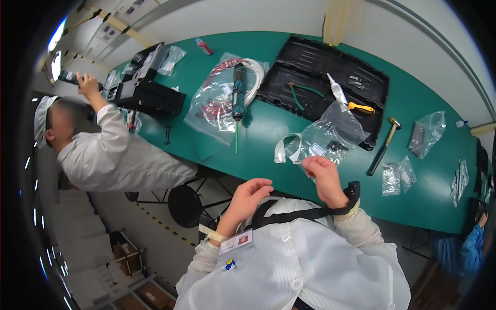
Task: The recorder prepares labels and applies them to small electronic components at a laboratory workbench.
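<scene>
My right hand is closed, with its thumb and fingertips pinching the near edge of a clear plastic bag. Small black parts and a white label show in that bag, which lies partly over an open black tool case. A curled white strip touches the bag's left side. Empty and loosely bent, my left hand hovers before the table's front edge, its thumb a little apart from the fingers.
On the green table lie pliers, a white tube, a yellow-handled tool, a hammer and an electric screwdriver on bagged cables. A co-worker works at left beside a black machine; a blue sleeve shows at right.
</scene>
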Tool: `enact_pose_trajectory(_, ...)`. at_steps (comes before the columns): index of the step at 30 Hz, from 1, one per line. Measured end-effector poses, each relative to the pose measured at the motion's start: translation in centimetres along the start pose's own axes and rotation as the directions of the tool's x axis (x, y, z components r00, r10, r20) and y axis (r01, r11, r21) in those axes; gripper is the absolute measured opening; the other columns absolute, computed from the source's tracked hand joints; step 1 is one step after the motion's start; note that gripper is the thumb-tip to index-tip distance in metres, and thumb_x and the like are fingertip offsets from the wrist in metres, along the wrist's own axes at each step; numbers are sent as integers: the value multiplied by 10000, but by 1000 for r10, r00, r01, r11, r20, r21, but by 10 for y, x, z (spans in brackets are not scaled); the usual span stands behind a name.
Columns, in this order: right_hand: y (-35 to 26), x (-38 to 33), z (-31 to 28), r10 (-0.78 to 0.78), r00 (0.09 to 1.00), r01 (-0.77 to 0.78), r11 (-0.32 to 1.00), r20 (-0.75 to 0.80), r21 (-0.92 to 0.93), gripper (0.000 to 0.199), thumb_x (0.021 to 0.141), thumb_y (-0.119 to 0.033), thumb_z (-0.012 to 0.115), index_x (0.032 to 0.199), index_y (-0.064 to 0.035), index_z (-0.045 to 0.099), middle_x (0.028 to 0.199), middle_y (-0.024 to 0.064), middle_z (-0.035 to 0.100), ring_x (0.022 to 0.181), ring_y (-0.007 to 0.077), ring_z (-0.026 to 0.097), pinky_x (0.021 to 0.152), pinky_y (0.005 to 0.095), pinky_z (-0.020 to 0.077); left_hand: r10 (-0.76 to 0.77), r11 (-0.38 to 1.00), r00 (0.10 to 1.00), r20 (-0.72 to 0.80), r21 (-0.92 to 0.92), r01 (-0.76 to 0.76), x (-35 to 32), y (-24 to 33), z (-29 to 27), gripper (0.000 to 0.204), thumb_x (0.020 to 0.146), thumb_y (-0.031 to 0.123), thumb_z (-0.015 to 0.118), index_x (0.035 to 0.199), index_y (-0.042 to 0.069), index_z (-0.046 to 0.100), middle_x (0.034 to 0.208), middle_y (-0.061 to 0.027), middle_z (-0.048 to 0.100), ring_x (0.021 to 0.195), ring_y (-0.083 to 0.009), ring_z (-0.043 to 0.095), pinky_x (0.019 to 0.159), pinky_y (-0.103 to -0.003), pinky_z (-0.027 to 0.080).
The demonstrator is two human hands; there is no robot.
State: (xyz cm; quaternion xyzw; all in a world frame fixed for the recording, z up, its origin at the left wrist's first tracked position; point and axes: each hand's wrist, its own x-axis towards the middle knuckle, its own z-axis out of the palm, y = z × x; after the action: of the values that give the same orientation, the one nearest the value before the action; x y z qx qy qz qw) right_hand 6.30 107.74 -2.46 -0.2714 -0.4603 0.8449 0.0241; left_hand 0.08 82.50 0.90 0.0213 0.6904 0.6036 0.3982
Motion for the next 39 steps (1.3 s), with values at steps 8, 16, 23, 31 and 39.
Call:
enact_pose_trajectory(8,61,6,22,-261,942,194,936,-211,-295,123,949,-124,689,955,-2,702,807,-27,656,730,55,566,652,236,454,-12,997,997,81,78,6,9,-14,-87,239,996,86,675,1200,-39,685,1069,-78,743,977,-133,680,875,-276,538)
enact_pose_trajectory(16,97,0,90,-379,864,241,889,-331,-390,119,961,-117,671,987,-1,674,804,-32,628,719,52,546,654,238,453,241,964,962,-125,146,-223,32,-44,-214,204,998,58,647,1180,-32,670,1037,-63,714,959,-125,666,860,-255,525)
enact_pose_trajectory(23,106,-22,93,-468,724,262,866,-507,-426,103,978,-99,672,992,3,663,808,-35,621,718,37,538,644,225,451,573,752,765,-293,559,-349,66,-27,-261,227,984,24,598,1199,-38,635,1209,-145,661,1019,-193,662,849,-301,536)
enact_pose_trajectory(31,88,-45,22,-610,455,266,788,-648,-555,115,1003,-115,655,1016,-1,650,858,-21,632,744,53,555,664,236,467,729,584,550,-407,789,-191,128,-34,-267,536,1006,164,604,1469,-42,431,1537,-278,428,1453,-442,379,1201,-531,295)
enact_pose_trajectory(39,78,-41,-74,-776,268,118,614,-571,-780,94,1005,-88,611,1019,5,616,913,87,621,789,191,582,721,340,486,760,453,515,-396,891,17,149,-44,-252,572,1038,283,586,1486,-36,427,1564,-284,418,1476,-453,356,1216,-548,272)
